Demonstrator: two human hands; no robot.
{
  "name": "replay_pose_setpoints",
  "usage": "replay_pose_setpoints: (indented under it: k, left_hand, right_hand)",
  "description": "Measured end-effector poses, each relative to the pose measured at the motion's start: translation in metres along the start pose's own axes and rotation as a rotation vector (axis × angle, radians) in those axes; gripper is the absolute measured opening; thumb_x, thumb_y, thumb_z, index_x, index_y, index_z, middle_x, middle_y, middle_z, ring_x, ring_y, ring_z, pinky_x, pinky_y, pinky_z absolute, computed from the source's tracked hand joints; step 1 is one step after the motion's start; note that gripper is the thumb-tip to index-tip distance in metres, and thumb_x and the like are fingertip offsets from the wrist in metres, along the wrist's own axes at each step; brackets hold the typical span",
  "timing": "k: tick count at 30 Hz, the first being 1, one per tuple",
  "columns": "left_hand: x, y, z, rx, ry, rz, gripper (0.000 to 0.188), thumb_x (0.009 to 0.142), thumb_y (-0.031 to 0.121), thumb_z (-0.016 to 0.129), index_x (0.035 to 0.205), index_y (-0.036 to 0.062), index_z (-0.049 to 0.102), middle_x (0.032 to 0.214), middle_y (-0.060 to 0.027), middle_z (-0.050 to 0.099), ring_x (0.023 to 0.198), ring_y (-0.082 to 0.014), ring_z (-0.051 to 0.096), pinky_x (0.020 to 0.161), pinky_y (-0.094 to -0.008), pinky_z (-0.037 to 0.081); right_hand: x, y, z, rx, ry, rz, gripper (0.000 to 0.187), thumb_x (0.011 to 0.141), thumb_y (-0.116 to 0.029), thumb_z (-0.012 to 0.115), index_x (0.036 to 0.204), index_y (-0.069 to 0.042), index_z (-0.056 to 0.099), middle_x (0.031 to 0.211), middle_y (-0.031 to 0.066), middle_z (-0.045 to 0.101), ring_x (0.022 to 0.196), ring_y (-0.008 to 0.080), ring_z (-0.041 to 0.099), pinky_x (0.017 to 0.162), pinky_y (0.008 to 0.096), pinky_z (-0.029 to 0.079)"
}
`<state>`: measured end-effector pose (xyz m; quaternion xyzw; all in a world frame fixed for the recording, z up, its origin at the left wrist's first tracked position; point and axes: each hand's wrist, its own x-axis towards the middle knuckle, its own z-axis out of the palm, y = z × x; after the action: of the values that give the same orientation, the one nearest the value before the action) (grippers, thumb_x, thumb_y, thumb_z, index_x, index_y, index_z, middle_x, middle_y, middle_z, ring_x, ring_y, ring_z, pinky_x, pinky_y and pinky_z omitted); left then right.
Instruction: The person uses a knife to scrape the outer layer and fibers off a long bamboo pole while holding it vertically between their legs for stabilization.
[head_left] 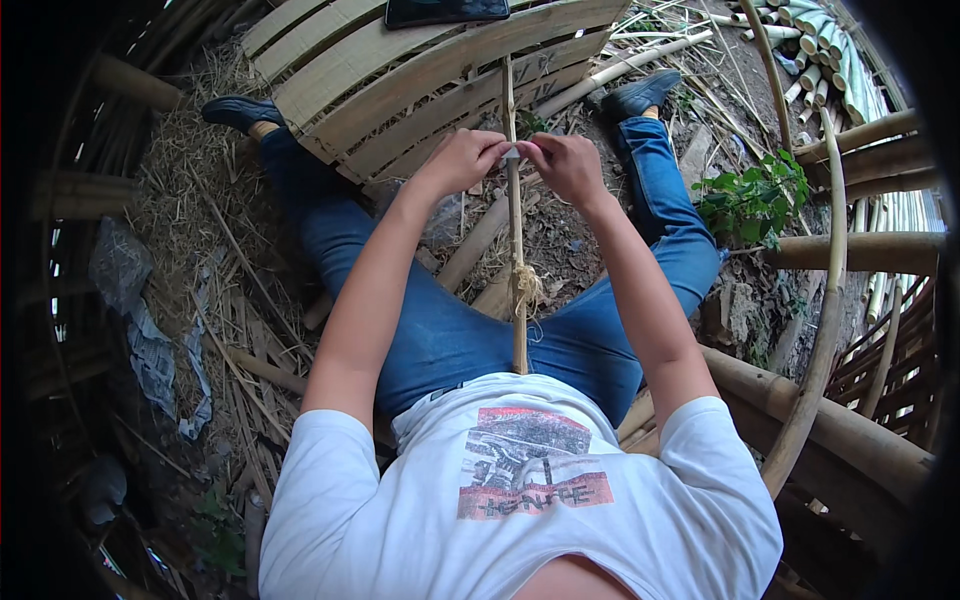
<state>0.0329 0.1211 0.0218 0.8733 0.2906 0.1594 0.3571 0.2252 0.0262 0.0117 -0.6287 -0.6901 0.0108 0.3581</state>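
A thin wooden stick (pixel 516 220) runs from my waist between my legs to the slatted wooden frame ahead. Near its far end, my left hand (pixel 463 161) and my right hand (pixel 570 170) meet from either side. Both have their fingers closed in a pinch on a small pale, see-through strip (pixel 512 153) that lies against the stick. It looks like thin plastic, though the fingertips hide much of it. Closer to my body, a knot of yellowish string (pixel 526 284) is tied around the stick, with loose ends hanging.
The slatted wooden frame (pixel 365 95) carries a dark phone (pixel 446 11). Dry straw (pixel 185 190) and a crumpled plastic bag (pixel 120 262) lie to the left. Rightward are a leafy plant (pixel 757 203), a curved bamboo pole (pixel 830 290), bamboo rails (pixel 850 257) and stacked bamboo lengths (pixel 822 50).
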Motion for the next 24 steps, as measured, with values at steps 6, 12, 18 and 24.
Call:
replay_pose_setpoints:
  k: [6, 12, 18, 24]
  left_hand:
    - [0.043, -0.014, -0.009, 0.076, 0.079, -0.039, 0.027, 0.099, 0.033, 0.057, 0.103, 0.0097, 0.07, 0.075, -0.0163, 0.066, 0.07, -0.033, 0.064, 0.067, -0.0434, 0.048]
    - [0.042, -0.013, -0.005, 0.125, 0.066, -0.064, 0.027, 0.099, 0.037, 0.057, 0.106, 0.0163, 0.073, 0.08, -0.0142, 0.069, 0.08, -0.0363, 0.067, 0.074, -0.045, 0.051]
    - [0.042, -0.007, -0.011, 0.219, 0.038, -0.048, 0.028, 0.098, 0.04, 0.057, 0.108, 0.0189, 0.073, 0.085, -0.0134, 0.071, 0.084, -0.0361, 0.068, 0.076, -0.045, 0.052]
    - [0.037, -0.003, -0.012, 0.15, -0.022, -0.01, 0.028, 0.099, 0.032, 0.057, 0.111, 0.0105, 0.071, 0.079, -0.0183, 0.066, 0.073, -0.0347, 0.064, 0.069, -0.0424, 0.048]
  right_hand:
    - [0.043, 0.027, 0.01, -0.077, -0.033, 0.026, 0.037, 0.092, -0.05, 0.063, 0.09, -0.017, 0.078, 0.073, 0.0122, 0.07, 0.072, 0.034, 0.069, 0.064, 0.0435, 0.056]
    - [0.036, 0.033, 0.015, -0.053, -0.017, 0.03, 0.036, 0.092, -0.049, 0.063, 0.091, -0.017, 0.079, 0.074, 0.0122, 0.07, 0.072, 0.0344, 0.069, 0.065, 0.0438, 0.056]
    - [0.035, 0.03, 0.01, 0.02, -0.097, 0.053, 0.034, 0.097, -0.043, 0.059, 0.098, -0.014, 0.077, 0.079, 0.0146, 0.07, 0.074, 0.0357, 0.069, 0.065, 0.0424, 0.054]
    - [0.033, 0.03, 0.007, -0.008, -0.159, 0.073, 0.036, 0.098, -0.044, 0.058, 0.101, -0.014, 0.078, 0.081, 0.0165, 0.071, 0.075, 0.0367, 0.069, 0.069, 0.0432, 0.055]
